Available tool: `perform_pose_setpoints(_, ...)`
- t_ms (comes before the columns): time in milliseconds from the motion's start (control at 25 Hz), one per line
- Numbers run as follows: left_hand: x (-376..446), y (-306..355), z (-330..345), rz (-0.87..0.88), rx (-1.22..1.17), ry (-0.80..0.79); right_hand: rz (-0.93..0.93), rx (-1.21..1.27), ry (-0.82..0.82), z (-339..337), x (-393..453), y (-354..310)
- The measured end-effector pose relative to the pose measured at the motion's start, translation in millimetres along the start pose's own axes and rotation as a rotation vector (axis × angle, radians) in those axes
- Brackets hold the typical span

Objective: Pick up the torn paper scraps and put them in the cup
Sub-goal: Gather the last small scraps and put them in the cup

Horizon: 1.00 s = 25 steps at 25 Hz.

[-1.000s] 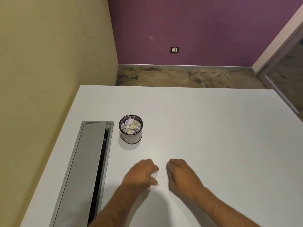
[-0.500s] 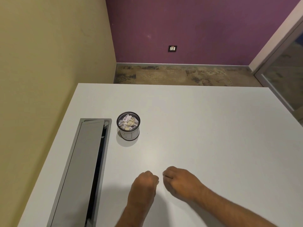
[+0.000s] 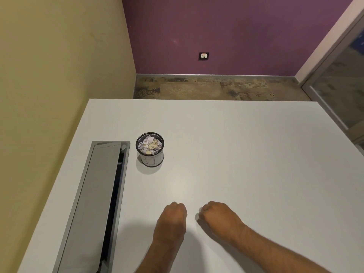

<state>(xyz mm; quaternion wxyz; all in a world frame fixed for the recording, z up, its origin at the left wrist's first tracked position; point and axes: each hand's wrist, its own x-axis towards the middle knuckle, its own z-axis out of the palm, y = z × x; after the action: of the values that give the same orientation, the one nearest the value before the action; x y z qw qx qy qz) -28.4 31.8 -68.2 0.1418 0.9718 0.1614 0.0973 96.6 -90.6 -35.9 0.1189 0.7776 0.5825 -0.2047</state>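
Near the front of the table (image 3: 236,144), the left hand (image 3: 173,215) and right hand (image 3: 216,215) sit curled into fists, slightly apart, maybe hiding scraps; I cannot tell. Farther back, the cup (image 3: 150,152) stands full of paper scraps (image 3: 149,145).

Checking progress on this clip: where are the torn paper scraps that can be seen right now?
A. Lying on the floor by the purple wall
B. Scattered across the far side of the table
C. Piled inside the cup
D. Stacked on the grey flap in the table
C: the cup holds a heap of paper scraps, and no loose scraps show on the table.
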Motion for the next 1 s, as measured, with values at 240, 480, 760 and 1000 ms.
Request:
perform_pose_setpoints(240,-4,3,-7,-0.026,0.073,-0.089,0.007,-0.046,0.088,3,2,2)
perform_pose_setpoints(480,7,-8,-25,-0.151,-0.195,-0.061,0.747,1.233,0.515,-8,36,45)
perform_pose_setpoints(760,80,-53,-86,-0.594,-0.710,0.222,0.566,2.089,0.557,-105,81,46)
perform_pose_setpoints(1000,139,-101,-120,-0.545,-0.436,0.194,0.302,1.035,0.626,-172,141,13)
